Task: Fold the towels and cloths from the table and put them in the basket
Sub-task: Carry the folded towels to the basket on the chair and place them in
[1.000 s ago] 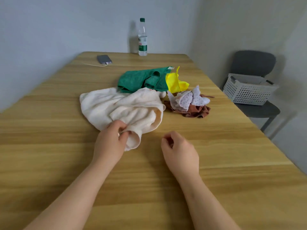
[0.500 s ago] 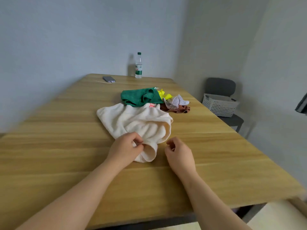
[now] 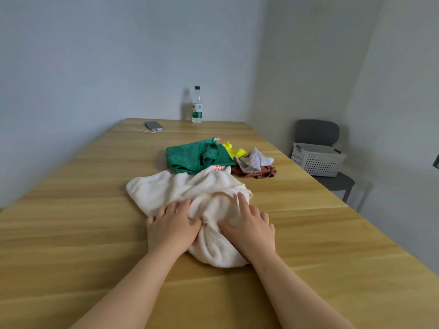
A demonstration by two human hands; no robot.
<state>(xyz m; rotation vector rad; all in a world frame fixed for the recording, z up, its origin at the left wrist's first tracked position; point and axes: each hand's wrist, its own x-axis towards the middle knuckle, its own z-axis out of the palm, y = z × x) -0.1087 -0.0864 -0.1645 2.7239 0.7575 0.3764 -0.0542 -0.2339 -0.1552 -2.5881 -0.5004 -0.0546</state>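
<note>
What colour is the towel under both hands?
The towel is cream, with a red print; head view.

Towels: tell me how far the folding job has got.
Done: nothing; no cloth shows in the basket on the chair. In hand: the left hand and right hand both press on the crumpled cream towel, not yet folded. Left: that towel, plus the green cloth, yellow cloth, dotted cloth and brown cloth heaped on the table.

Plain pale grey walls meet in a corner beyond the far right end of a long wooden table. A dark grey chair stands to the right of the table, close to the wall. The light is soft and even.
</note>
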